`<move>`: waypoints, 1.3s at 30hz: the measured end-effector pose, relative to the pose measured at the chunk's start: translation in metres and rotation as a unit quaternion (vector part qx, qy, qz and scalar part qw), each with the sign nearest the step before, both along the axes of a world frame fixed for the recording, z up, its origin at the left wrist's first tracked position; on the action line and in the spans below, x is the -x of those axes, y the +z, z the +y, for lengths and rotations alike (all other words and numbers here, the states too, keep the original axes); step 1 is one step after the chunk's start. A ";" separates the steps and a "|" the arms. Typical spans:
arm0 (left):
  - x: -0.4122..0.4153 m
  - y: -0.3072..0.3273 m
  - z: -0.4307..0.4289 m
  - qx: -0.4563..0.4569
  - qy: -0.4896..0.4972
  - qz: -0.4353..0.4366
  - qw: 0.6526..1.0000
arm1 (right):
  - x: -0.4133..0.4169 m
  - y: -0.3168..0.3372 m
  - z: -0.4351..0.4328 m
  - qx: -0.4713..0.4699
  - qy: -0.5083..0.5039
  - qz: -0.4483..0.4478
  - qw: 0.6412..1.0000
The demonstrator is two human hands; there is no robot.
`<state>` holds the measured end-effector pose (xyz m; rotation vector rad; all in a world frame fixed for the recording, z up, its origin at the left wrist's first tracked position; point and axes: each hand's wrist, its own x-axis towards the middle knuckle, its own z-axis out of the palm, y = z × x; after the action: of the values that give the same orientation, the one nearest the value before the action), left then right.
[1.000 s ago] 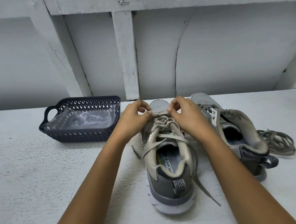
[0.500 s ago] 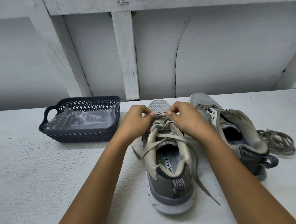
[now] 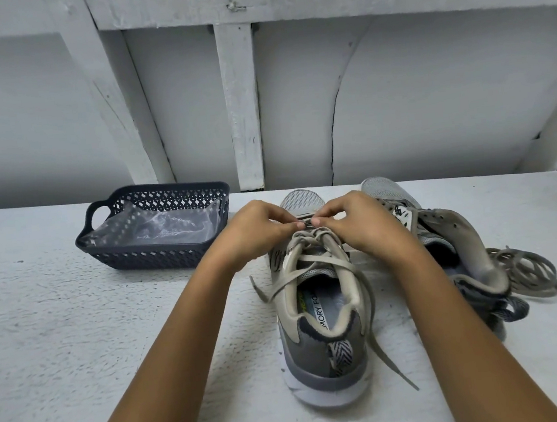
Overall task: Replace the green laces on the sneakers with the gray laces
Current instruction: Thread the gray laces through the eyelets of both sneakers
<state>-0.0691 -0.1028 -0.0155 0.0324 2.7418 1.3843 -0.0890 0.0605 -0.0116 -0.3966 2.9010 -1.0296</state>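
Note:
A grey and beige sneaker stands heel toward me in the middle of the white table, with a pale grey-green lace threaded through its eyelets. My left hand and my right hand meet over the lowest eyelets near the toe. Both pinch the lace there between thumb and fingertips. The lace's loose ends trail down both sides of the shoe. A second sneaker lies tilted on its side to the right, without a lace. A coiled lace lies beside it.
A dark perforated plastic basket lined with clear plastic film sits at the back left of the table. A white panelled wall with wooden battens rises right behind the table.
Both hands have drawn closer together over the shoe's front eyelets, so the fingertips now nearly touch. The sneakers, the coiled lace and the basket have not moved.

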 end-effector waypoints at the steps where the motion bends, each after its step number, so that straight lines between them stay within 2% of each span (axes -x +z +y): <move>1: -0.001 0.001 0.000 -0.001 -0.001 -0.002 1.000 | 0.000 0.001 0.000 0.002 0.005 -0.007 1.000; 7: 0.000 0.001 0.003 0.026 0.001 0.004 1.000 | -0.001 0.002 0.000 0.004 0.014 -0.024 1.000; 15: 0.001 -0.005 0.009 0.094 -0.004 0.016 0.995 | -0.001 -0.004 -0.005 -0.077 -0.007 -0.027 0.997; 21: -0.007 -0.019 0.012 0.009 0.067 -0.010 0.998 | -0.007 -0.016 -0.002 -0.033 -0.077 0.006 0.996; 26: -0.017 -0.026 0.018 -0.084 0.129 0.008 0.988 | -0.013 -0.018 -0.001 0.008 -0.089 0.007 0.996; 32: -0.025 -0.011 0.002 -0.069 0.047 0.052 0.995 | -0.015 -0.003 0.008 0.053 -0.031 0.020 0.998; 35: -0.025 -0.002 -0.003 -0.022 0.022 0.025 0.999 | -0.014 0.004 0.010 0.035 0.013 -0.025 0.999; 39: -0.024 0.005 0.001 -0.029 0.027 -0.003 0.999 | -0.015 0.010 0.009 0.036 0.034 -0.059 0.997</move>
<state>-0.0446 -0.1022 -0.0104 -0.0435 2.7173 1.4737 -0.0741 0.0696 -0.0017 -0.4185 2.7332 -1.1092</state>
